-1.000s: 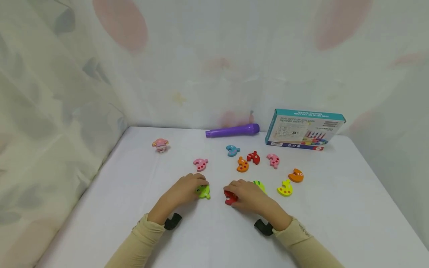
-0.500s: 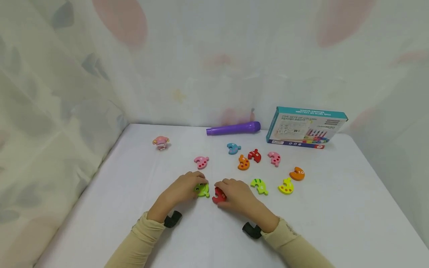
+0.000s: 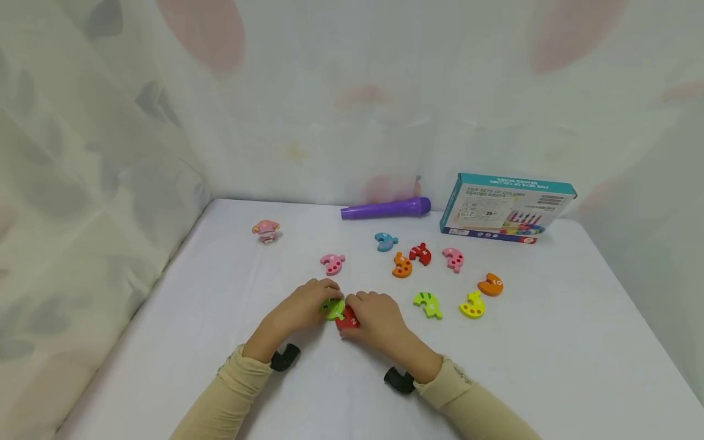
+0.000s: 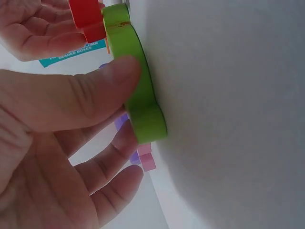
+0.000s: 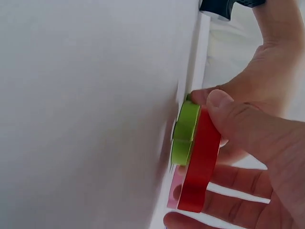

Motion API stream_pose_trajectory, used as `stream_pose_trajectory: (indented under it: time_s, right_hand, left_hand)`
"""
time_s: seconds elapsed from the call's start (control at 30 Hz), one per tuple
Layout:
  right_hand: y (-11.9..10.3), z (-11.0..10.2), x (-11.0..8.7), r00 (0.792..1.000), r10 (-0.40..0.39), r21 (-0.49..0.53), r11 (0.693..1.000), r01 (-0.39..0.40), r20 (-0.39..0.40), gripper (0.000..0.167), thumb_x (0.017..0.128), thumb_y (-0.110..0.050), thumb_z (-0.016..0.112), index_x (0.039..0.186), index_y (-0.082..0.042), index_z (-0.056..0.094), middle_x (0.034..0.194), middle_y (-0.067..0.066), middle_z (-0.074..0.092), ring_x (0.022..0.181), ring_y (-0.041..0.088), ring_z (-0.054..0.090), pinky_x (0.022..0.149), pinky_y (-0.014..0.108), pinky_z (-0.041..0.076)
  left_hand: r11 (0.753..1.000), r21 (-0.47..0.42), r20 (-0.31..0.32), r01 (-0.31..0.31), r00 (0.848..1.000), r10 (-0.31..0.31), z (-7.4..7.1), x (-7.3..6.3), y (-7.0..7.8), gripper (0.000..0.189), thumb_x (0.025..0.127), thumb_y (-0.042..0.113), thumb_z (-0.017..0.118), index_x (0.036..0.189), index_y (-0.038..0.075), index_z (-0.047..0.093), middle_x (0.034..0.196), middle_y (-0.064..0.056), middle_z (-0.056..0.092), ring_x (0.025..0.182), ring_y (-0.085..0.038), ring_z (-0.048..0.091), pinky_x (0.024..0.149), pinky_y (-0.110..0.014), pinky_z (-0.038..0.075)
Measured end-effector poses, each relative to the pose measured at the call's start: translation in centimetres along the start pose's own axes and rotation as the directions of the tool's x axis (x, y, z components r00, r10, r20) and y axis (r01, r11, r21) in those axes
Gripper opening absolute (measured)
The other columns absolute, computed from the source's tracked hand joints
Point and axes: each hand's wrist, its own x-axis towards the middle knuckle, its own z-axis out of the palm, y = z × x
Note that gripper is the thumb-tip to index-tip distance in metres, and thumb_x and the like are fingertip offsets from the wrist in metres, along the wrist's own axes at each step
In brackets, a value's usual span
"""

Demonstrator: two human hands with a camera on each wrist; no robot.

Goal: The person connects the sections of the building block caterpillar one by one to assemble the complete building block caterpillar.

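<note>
My left hand (image 3: 301, 307) pinches a green puzzle piece (image 3: 333, 309) with a face drawn on it, thumb on its near edge in the left wrist view. From the right, my right hand (image 3: 381, 319) grips a red puzzle piece (image 3: 349, 318) marked 2 between thumb and fingers. The red piece meets the green one's knob at its right side and overlaps it in the head view. In the right wrist view the red piece (image 5: 201, 164) stands slightly higher than the green piece (image 5: 185, 126). The fingers hide parts of both pieces.
Several numbered pieces lie behind and to the right, among them a pink one (image 3: 332, 264), a green striped one (image 3: 428, 305) and a yellow one (image 3: 472, 305). Farther back are a purple toy microphone (image 3: 386, 209), a small pink figurine (image 3: 266, 231) and a cardboard box (image 3: 507, 209).
My right hand has moved left with the red piece, from beside the green striped piece to the green face piece. My left hand has stayed nearly still, holding the green piece.
</note>
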Motion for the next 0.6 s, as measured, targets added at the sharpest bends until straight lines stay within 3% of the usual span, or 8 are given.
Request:
stream_pose_trajectory:
  time_s: [0.27, 0.47, 0.6]
  right_hand:
    - [-1.2, 0.0, 0.3, 0.997, 0.07, -0.025, 0.997, -0.07, 0.016, 0.063, 0.074, -0.055, 0.068, 0.12, -0.013, 0.057, 0.096, 0.0, 0.062, 0.081, 0.015, 0.056, 0.071, 0.032, 0.045]
    - [-2.1, 0.3, 0.7, 0.995, 0.104, -0.081, 0.991, -0.103, 0.007, 0.07, 0.071, -0.059, 0.068, 0.124, -0.015, 0.055, 0.087, -0.001, 0.06, 0.073, 0.014, 0.053, 0.066, 0.03, 0.044]
    - [-2.6, 0.2, 0.7, 0.992, 0.13, -0.083, 0.988, -0.129, 0.004, 0.07, 0.07, -0.059, 0.069, 0.123, -0.015, 0.055, 0.086, -0.001, 0.059, 0.072, 0.015, 0.053, 0.065, 0.031, 0.044]
  left_hand:
    - [0.998, -0.016, 0.02, 0.058, 0.998, -0.058, -0.3, 0.0, 0.4, 0.041, 0.078, -0.004, 0.065, 0.114, 0.015, 0.066, 0.128, -0.008, 0.049, 0.114, -0.029, 0.048, 0.097, -0.046, 0.039]
    - [0.997, -0.023, 0.012, 0.072, 0.997, -0.072, -0.4, -0.1, 0.5, 0.037, 0.08, -0.005, 0.064, 0.109, 0.017, 0.068, 0.114, -0.005, 0.05, 0.098, -0.022, 0.051, 0.088, -0.04, 0.044]
    - [0.998, -0.001, 0.014, 0.068, 0.998, -0.068, -0.4, -0.1, 0.4, 0.036, 0.08, -0.004, 0.064, 0.109, 0.017, 0.068, 0.11, -0.004, 0.051, 0.096, -0.021, 0.051, 0.086, -0.04, 0.044]
